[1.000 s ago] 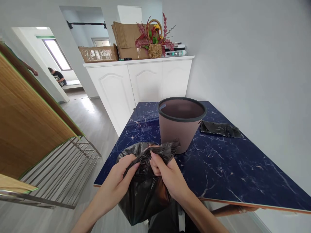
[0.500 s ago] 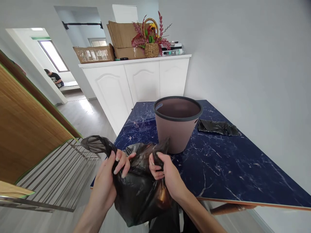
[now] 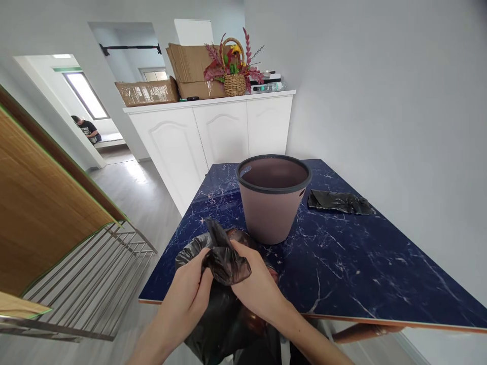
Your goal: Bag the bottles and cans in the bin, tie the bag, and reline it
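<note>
I hold a filled black plastic bag [image 3: 220, 309] at the near edge of a dark blue marble table [image 3: 342, 263]. My left hand [image 3: 190, 296] and my right hand [image 3: 254, 286] are both closed on the gathered top of the bag, close together, with a twisted flap of plastic sticking up between them. The bag's body hangs below the table edge. A taupe bin [image 3: 272, 197] with a dark rim stands on the table just beyond my hands, and it looks hollow inside. A folded black bag [image 3: 338, 202] lies flat to the right of the bin.
A metal rack [image 3: 95, 284] with a bamboo mat [image 3: 41, 203] leans at the left. White cabinets [image 3: 213, 134] at the back carry cardboard boxes [image 3: 171, 76] and a flower basket [image 3: 234, 68]. Another person [image 3: 87, 129] sits in a far room. A grey wall runs along the right.
My hands have come together from being apart, bringing the two ends of the bag's top into one bunch. The bag has sunk a little lower at the table edge.
</note>
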Demonstrator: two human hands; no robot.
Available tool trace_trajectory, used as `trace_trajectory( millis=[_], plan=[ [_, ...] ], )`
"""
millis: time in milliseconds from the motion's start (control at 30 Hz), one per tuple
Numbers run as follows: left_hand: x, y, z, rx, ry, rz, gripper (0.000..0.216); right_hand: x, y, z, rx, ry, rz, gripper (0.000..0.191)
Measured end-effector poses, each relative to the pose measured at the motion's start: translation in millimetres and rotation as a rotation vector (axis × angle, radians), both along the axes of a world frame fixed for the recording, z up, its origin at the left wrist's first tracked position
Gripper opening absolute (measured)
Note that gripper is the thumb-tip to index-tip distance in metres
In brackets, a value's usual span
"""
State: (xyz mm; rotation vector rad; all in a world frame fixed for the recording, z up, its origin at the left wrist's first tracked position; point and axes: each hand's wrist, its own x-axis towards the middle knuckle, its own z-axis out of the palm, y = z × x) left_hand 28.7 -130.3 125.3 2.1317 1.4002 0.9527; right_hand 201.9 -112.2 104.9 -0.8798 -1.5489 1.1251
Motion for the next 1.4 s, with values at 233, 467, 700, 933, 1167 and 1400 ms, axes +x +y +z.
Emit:
trace_trajectory(
  millis=[233,467,700,933,1167,1400],
  plan=[
    [-3.2,3.3,-0.8,0.211,0.231,0.012,0.022,10.4,-14.2,7.0,0.057,-0.069,0.186,0.034],
    [8.1,4.0,-7.9,0.449,0.512,-0.161,0.021,-0.6,-12.6,0.3,-0.191,0.059,0.086,0.038],
    [7.3,-3.9,-12.3,0.273,0.246,-0.075,0.018,-5.9,-6.2,-15.7,-0.535,0.264,-0.198,0.066],
    [-9.9,-1.3,-7.3,-0.196,-0.258,-0.044,0.021,12.4,-3.9,-10.5,-0.334,0.262,0.038,0.056],
    [-13.4,3.9,8.3,-0.321,-0.410,0.012,0.031,29.6,-4.0,-5.2,0.385,-0.106,0.177,0.014],
    [-11.4,-7.8,7.4,-0.184,-0.315,0.004,0.027,20.9,-5.8,-31.2,0.467,-0.226,-0.179,0.013]
  ],
)
